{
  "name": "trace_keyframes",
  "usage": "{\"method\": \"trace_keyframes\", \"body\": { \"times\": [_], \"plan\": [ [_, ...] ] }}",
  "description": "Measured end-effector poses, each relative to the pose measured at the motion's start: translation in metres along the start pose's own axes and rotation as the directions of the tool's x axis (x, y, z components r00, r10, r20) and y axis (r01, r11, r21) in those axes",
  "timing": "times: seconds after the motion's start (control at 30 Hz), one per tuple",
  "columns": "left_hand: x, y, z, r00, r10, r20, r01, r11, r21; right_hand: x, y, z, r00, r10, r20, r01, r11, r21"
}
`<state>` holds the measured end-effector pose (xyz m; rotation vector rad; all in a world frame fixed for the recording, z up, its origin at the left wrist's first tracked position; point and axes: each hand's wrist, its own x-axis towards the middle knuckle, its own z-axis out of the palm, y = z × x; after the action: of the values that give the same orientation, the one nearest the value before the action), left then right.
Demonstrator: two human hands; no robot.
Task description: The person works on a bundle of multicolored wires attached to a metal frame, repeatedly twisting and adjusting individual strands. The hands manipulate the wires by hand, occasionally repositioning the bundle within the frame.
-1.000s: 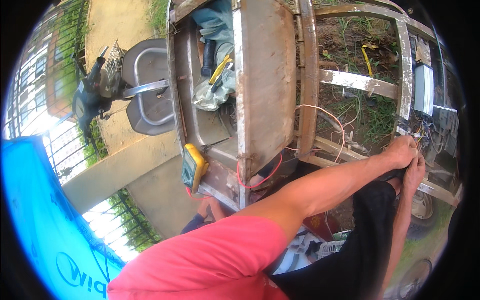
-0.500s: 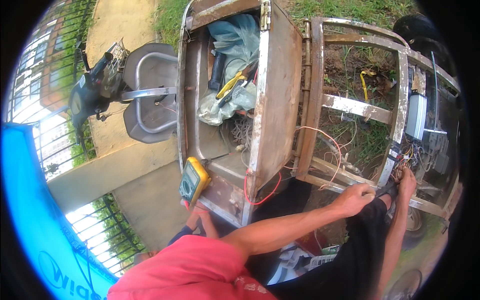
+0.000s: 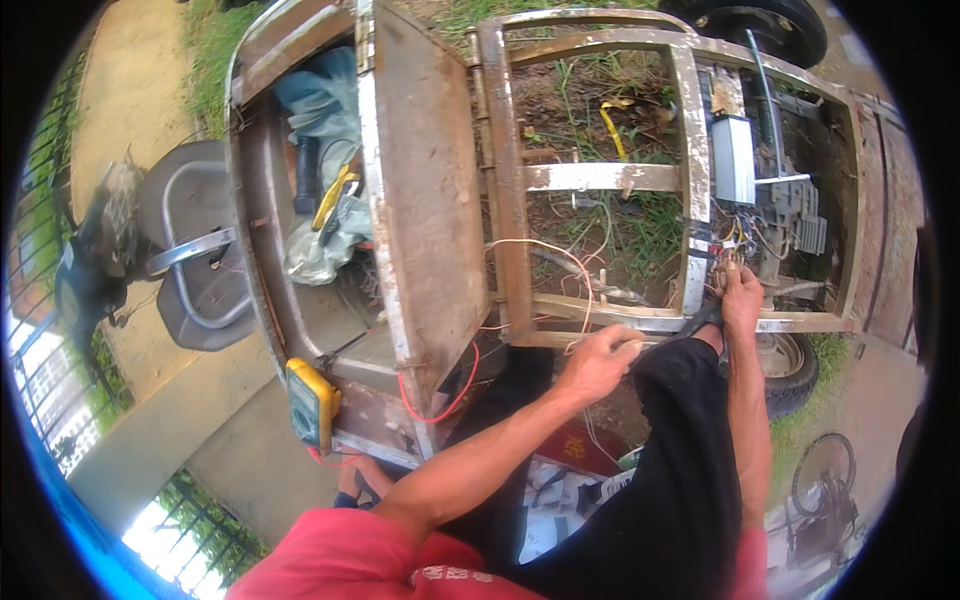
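My right hand [image 3: 741, 297] pinches among the thin coloured wires [image 3: 738, 236] below a silver control box [image 3: 735, 160], inside the rusty metal frame. Just left of it, my left hand [image 3: 598, 362] is closed above my raised knee, beside the frame's near rail; what its fingers hold is too small to make out. A pale pinkish wire [image 3: 585, 285] loops from the frame down to this hand. At the left, a yellow multimeter [image 3: 312, 405] stands tilted on the edge of the open metal box, a red lead below it.
The metal box [image 3: 430, 200] holds a plastic bag [image 3: 325, 105], a black cylinder [image 3: 306, 175] and a yellow-handled tool [image 3: 335, 197]. A red wire [image 3: 465, 385] hangs off its corner. Another person's arm [image 3: 368, 478] shows below the multimeter. Wheels [image 3: 785, 375] flank the frame.
The whole view has swung right, so the box and frame sit further left. My right hand stays at the wires; my left hand remains closed near the rail.
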<state>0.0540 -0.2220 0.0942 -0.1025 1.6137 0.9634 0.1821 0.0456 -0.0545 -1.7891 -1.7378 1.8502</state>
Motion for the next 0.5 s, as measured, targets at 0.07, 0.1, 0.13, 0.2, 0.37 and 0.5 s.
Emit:
{"method": "trace_keyframes", "body": {
  "times": [0.07,0.1,0.13,0.2,0.37,0.5],
  "plan": [
    [-0.002,-0.003,-0.003,0.999,-0.041,0.006,0.041,0.999,0.024,-0.005,-0.008,-0.003,0.999,0.017,-0.035,-0.019,0.998,-0.066],
    [-0.001,-0.009,-0.003,0.999,-0.051,0.009,0.051,0.999,0.003,-0.006,-0.008,-0.004,0.999,0.01,-0.045,-0.014,0.997,-0.074],
    [0.001,-0.015,-0.004,0.999,-0.05,0.009,0.05,0.999,0.008,-0.005,-0.006,-0.005,0.999,0.003,-0.054,-0.008,0.997,-0.083],
    [0.003,-0.023,-0.007,0.999,-0.049,0.004,0.049,0.999,0.016,-0.006,-0.006,-0.003,0.997,-0.002,-0.072,-0.005,0.995,-0.097],
    [0.005,-0.024,-0.01,0.99,-0.143,-0.009,0.143,0.99,0.003,-0.006,-0.006,-0.003,0.999,0.002,-0.045,-0.006,0.996,-0.089],
    [0.004,-0.023,-0.004,0.985,-0.174,-0.018,0.173,0.985,-0.015,-0.009,-0.005,-0.002,0.998,-0.012,-0.066,0.004,0.992,-0.124]
  ]
}}
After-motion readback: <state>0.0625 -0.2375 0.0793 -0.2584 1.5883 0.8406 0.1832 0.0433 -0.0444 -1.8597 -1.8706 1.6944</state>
